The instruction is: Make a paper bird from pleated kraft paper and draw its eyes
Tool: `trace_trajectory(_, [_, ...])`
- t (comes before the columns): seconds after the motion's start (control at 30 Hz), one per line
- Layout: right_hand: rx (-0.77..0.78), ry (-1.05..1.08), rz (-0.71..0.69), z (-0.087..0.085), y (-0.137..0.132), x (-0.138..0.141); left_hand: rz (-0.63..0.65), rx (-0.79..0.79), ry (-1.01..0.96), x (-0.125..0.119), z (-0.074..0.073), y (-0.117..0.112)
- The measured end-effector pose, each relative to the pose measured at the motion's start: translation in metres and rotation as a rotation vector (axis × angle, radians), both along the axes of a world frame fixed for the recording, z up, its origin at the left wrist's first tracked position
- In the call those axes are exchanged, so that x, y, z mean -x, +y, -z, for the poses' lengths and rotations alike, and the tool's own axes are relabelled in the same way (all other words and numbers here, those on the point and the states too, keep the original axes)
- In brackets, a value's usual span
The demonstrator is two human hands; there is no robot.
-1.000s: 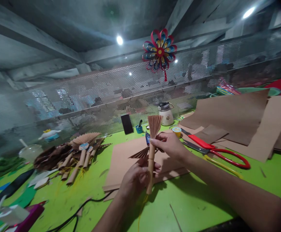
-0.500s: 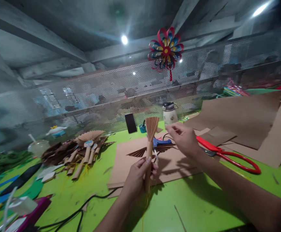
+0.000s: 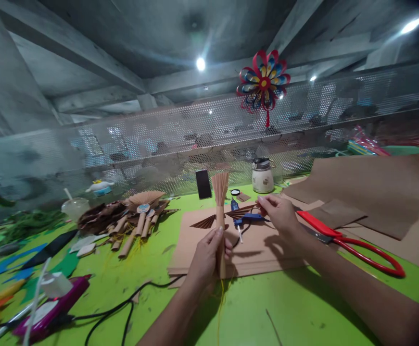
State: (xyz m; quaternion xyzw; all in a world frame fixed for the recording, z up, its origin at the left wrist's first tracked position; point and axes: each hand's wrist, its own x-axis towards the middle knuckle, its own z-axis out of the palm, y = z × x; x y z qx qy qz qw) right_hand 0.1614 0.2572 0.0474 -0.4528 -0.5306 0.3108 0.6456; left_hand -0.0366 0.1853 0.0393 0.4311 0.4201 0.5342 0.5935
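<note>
My left hand [image 3: 209,252] is closed around a rolled brown paper tube [image 3: 221,216], held upright near the middle of the view. A pleated paper fan [image 3: 220,186] spreads from its top, and darker pleated wings stick out at both sides, the left wing [image 3: 204,222] and the right wing [image 3: 240,211]. My right hand [image 3: 276,211] has thumb and fingers pinched together at the outer tip of the right wing; what lies between the fingertips is too small to make out. Behind the tube, a blue glue gun [image 3: 250,217] rests on stacked brown paper sheets [image 3: 191,250].
Red-handled scissors [image 3: 370,254] lie right of my right hand, near large brown sheets [image 3: 375,187]. Finished-looking paper figures [image 3: 140,221] are piled at left. A purple power strip [image 3: 61,302] trails black cords. A phone [image 3: 203,184] and a bottle [image 3: 262,175] stand behind.
My right hand has come down from beside the bottle to the right wing's tip. My left hand still holds the tube. The view has shifted slightly left, uncovering more of the glue gun.
</note>
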Motion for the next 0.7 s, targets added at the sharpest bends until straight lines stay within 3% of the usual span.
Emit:
trace_trajectory(0.17, [0.021, -0.01, -0.117, 0.005, -0.007, 0.013, -0.045, -0.026, 0.0, 0.003, 0.001, 0.003])
trace_trajectory(0.33, [-0.01, -0.235, -0.192, 0.01, -0.014, 0.019, -0.088, -0.04, 0.009, 0.006, 0.002, 0.007])
trace_trajectory(0.7, [-0.169, -0.554, -0.132, 0.01, -0.016, 0.02, -0.092, -0.062, -0.003, 0.005, 0.004, 0.008])
